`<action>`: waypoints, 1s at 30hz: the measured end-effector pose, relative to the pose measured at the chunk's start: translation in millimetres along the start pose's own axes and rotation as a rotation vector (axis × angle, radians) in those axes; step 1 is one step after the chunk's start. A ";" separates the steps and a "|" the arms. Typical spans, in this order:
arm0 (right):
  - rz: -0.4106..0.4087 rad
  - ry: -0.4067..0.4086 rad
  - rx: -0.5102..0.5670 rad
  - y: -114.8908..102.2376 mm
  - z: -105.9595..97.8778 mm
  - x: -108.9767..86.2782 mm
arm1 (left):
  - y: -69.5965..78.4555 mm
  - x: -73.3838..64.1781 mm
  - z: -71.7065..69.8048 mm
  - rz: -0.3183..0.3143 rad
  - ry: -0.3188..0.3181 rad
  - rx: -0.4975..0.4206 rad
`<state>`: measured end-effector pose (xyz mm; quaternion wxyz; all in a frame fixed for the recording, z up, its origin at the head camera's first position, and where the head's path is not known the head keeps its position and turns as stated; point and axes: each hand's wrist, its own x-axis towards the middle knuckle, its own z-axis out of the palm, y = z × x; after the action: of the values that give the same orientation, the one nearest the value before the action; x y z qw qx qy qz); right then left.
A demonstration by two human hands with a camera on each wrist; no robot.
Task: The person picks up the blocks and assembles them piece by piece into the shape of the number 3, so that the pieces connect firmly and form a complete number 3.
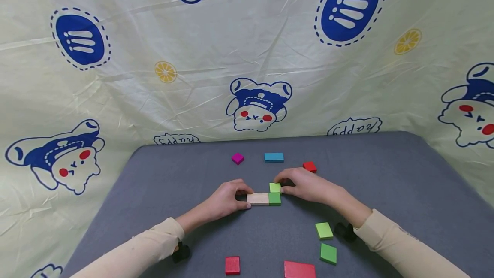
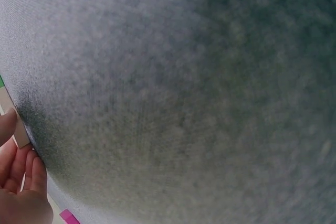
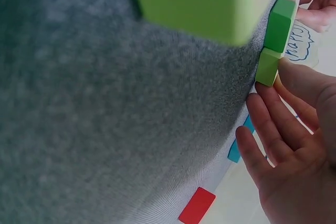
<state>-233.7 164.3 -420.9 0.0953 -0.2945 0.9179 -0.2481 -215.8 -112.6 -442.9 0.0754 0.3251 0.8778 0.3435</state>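
In the head view, my left hand (image 1: 227,200) grips the left end of a pale wooden block (image 1: 257,199) between thumb and fingers. A green block (image 1: 275,199) touches that block's right end. Behind the green one sits a small light green block (image 1: 275,187), pinched by the thumb and fingers of my right hand (image 1: 305,184). The right wrist view shows the light green block (image 3: 268,67) against the green block (image 3: 280,24), with the remaining fingers of that hand spread loosely. In the left wrist view, the thumb lies across the pale block (image 2: 14,119).
Farther back lie a magenta block (image 1: 237,158), a blue block (image 1: 274,158) and a red block (image 1: 310,167). Front right are another light green block (image 1: 324,231) and a green one (image 1: 328,254). Two red blocks, one small (image 1: 232,265) and one larger (image 1: 299,269), lie near the front of the grey table (image 1: 162,170).
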 end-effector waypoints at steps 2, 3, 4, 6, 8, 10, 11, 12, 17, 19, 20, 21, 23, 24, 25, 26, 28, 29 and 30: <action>-0.003 -0.002 0.001 -0.4 0.6 0.6 | 0.0 -0.4 0.1 -0.001 0.000 0.000; -0.005 -0.003 0.001 -0.6 0.7 0.8 | 0.2 -0.7 0.1 -0.002 0.000 -0.001; -0.007 -0.004 0.002 -0.8 0.9 0.9 | 0.5 -0.9 -0.2 -0.005 -0.001 -0.002; -0.008 -0.006 0.004 -1.5 1.0 1.3 | 0.5 -1.2 -0.3 -0.010 -0.001 -0.002; -0.006 -0.006 0.005 -2.3 1.1 1.6 | 0.9 -1.4 -0.8 -0.010 0.001 -0.004; -0.001 -0.006 0.002 -3.1 1.5 2.1 | 0.8 -1.5 -0.9 -0.008 0.004 -0.006; 0.001 -0.006 0.000 -3.3 1.5 2.4 | 0.7 -1.4 -0.8 -0.004 0.006 -0.005; 0.002 -0.007 -0.002 -3.6 1.6 2.7 | 0.7 -1.3 -0.9 0.000 0.008 -0.008; 0.005 -0.010 -0.006 -4.1 2.2 3.7 | 0.2 -1.3 -0.1 0.006 0.012 -0.009; 0.006 -0.010 -0.009 -4.0 2.4 3.8 | 0.5 -1.5 -0.1 0.005 0.011 -0.007; 0.006 -0.010 -0.010 -4.0 2.4 3.9 | 0.6 -1.6 -0.2 0.006 0.010 -0.007; 0.005 -0.009 -0.012 -4.1 2.3 3.8 | 0.7 -1.5 -0.3 0.005 0.010 -0.006; 0.002 -0.006 -0.014 -4.2 2.0 3.3 | 0.8 -1.5 -0.5 0.004 0.009 -0.005; -0.001 -0.003 -0.013 -4.3 1.7 2.8 | 0.7 -1.3 -0.6 0.003 0.009 -0.005; -0.004 0.002 -0.008 -4.4 1.3 2.1 | 0.5 -1.2 -0.6 0.003 0.008 -0.005; -0.006 0.009 -0.004 -4.4 0.8 1.2 | 0.2 -1.0 -0.5 0.003 0.009 -0.005; -0.007 0.023 0.006 -4.0 -0.2 -1.4 | -0.1 -0.9 -0.4 0.001 0.008 -0.004; -0.004 0.030 0.012 -3.9 -1.0 -3.0 | -0.3 -0.9 -0.2 0.001 0.008 -0.005; -0.001 0.036 0.015 -3.6 -1.8 -4.7 | -0.3 -1.0 -0.2 -0.001 0.009 -0.005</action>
<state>-228.7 165.3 -417.4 0.0810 -0.2895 0.9175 -0.2604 -215.2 -113.5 -443.1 0.0727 0.3231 0.8775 0.3470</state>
